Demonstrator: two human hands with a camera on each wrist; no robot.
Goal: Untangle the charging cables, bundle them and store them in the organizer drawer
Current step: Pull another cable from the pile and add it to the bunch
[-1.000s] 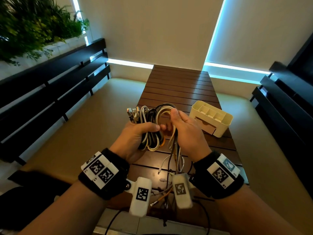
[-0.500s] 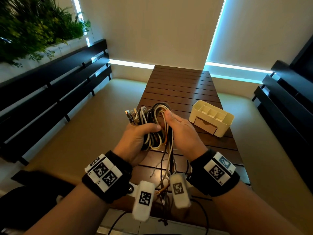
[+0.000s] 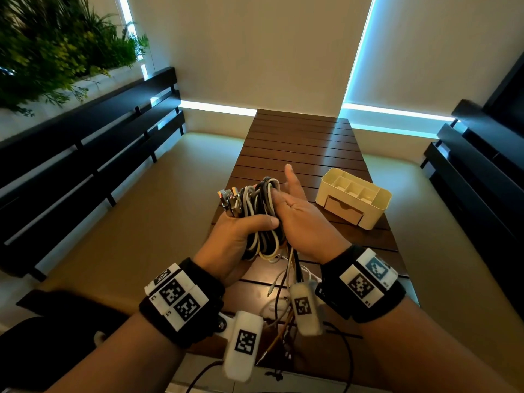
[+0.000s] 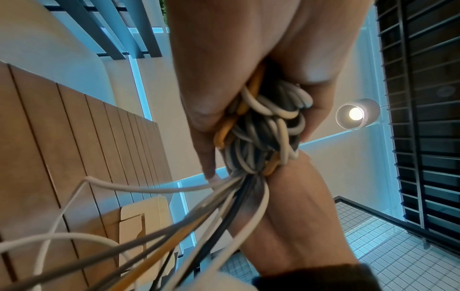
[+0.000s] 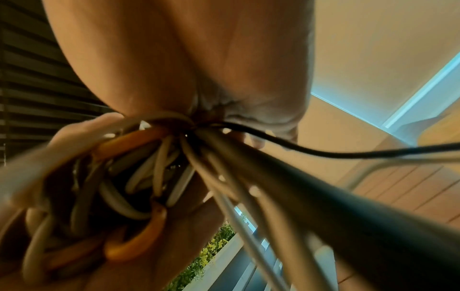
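A coil of black, white, grey and orange charging cables [image 3: 256, 214] is held upright above the near end of the table. My left hand [image 3: 252, 226] grips its middle, with the thumb across the front. USB plugs [image 3: 229, 199] stick out at the coil's upper left. My right hand [image 3: 283, 194] lies against the coil's right side with its thumb raised and its fingers curled round the loose tails [image 5: 224, 169]. These tails [image 3: 286, 279] hang down to the table. The cream organizer [image 3: 380, 199] stands to the right, its drawer [image 3: 343, 208] closed.
The narrow slatted wooden table [image 3: 303, 143] runs away from me, with beige floor on both sides. Black benches [image 3: 85, 154] line the left and right. A planter [image 3: 56, 52] sits at the upper left. Wrist-camera leads trail at the table's near edge.
My right hand has moved up and round the right side of the coil. Its thumb has lifted off the loops and points upward. The left hand's grip is unchanged.
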